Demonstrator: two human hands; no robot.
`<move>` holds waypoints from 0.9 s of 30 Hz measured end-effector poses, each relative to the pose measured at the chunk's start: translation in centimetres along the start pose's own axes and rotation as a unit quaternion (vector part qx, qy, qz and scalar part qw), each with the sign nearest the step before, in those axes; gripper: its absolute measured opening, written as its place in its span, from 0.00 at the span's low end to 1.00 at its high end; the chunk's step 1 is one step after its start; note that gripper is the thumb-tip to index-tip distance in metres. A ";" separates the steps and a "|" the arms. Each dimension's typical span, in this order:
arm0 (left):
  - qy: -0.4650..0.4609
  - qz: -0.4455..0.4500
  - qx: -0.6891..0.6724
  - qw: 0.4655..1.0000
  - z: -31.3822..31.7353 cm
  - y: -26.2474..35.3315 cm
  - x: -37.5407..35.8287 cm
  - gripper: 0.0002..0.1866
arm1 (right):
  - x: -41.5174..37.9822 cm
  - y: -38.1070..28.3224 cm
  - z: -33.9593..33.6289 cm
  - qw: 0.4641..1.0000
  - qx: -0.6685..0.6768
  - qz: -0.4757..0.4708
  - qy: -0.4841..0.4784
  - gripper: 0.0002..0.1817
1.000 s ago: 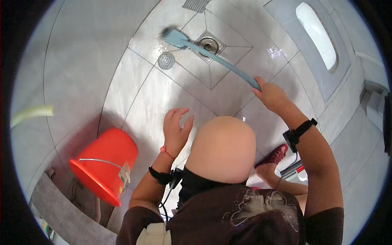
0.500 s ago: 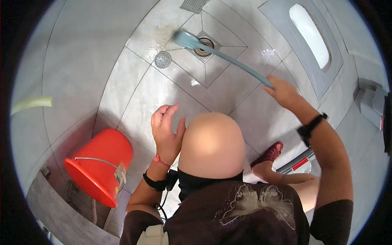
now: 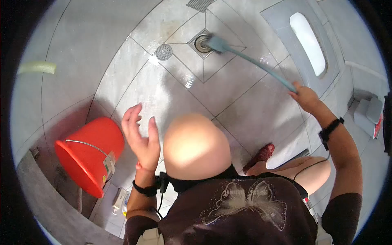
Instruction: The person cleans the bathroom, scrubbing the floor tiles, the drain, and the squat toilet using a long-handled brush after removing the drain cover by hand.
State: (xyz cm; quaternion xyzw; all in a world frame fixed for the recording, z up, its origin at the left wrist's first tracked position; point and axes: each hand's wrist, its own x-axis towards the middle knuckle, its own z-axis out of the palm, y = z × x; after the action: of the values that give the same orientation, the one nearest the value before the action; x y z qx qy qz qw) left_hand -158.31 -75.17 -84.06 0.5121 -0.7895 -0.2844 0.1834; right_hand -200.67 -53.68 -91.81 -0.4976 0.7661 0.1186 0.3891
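Clasping the brush [image 3: 218,43], the right grip [image 3: 306,98] has drawn it across the drain [image 3: 200,43]; left grip [image 3: 141,139] open, empty.

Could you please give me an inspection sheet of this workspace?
Surface: tiled floor, shiny patches, perhaps wet; brownish mark beyond the round grate.
Job's things: brush with its head at the square drain, partly covering it.
Clutter: nothing seen around the drain.
Left hand: empty, raised beside the knee.
Right hand: gripping the brush handle.
Cables: thin, black, from both wristbands; ends not visible.
Surroundings: red bucket at left, white basin at upper right.
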 end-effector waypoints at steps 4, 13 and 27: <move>0.043 0.010 -0.049 0.998 -2.1 2.6 -1.5 0.20 | 2.0 1.5 -1.0 0.996 -0.051 -0.022 0.064 0.22; 0.130 0.079 -0.109 0.982 -2.6 4.2 -4.3 0.27 | -2.1 3.1 -1.1 0.999 -0.035 -0.031 -0.001 0.20; 0.216 0.042 -0.079 0.972 -5.2 4.1 -7.7 0.38 | 1.5 4.8 -7.0 0.987 -0.159 -0.025 0.031 0.26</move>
State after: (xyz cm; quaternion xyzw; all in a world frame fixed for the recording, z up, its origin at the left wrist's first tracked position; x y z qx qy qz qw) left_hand -155.05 -68.20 -77.44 0.5114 -0.7271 -0.2209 0.4012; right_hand -208.38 -56.38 -89.13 -0.5756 0.7364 0.2136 0.2842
